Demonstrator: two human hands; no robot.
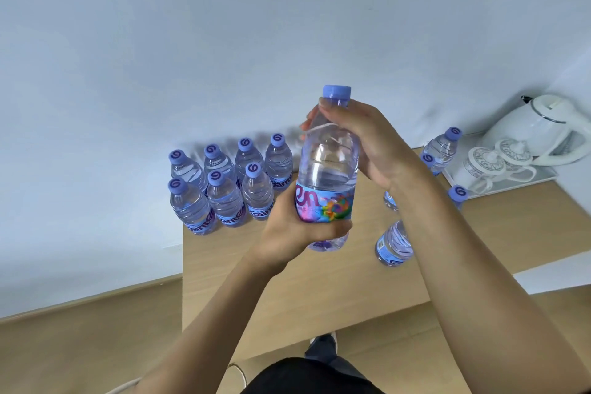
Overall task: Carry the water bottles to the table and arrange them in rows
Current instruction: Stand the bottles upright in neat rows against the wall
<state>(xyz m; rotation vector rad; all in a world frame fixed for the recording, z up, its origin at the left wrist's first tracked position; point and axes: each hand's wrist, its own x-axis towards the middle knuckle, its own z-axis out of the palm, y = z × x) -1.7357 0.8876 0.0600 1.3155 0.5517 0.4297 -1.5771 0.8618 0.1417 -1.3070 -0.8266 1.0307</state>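
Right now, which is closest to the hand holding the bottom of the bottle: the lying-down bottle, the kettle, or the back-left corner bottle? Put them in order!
From the left hand:
1. Lying-down bottle, just to its right on the table.
2. Back-left corner bottle, far left of the rows, by the wall.
3. Kettle, far right on the tray.

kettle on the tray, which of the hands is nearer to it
Right. The right hand grips the held bottle's shoulder on the side facing the kettle; the left hand grips its base, farther away.

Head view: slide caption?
Both hands hold a water bottle above the table beside seven arranged bottles.
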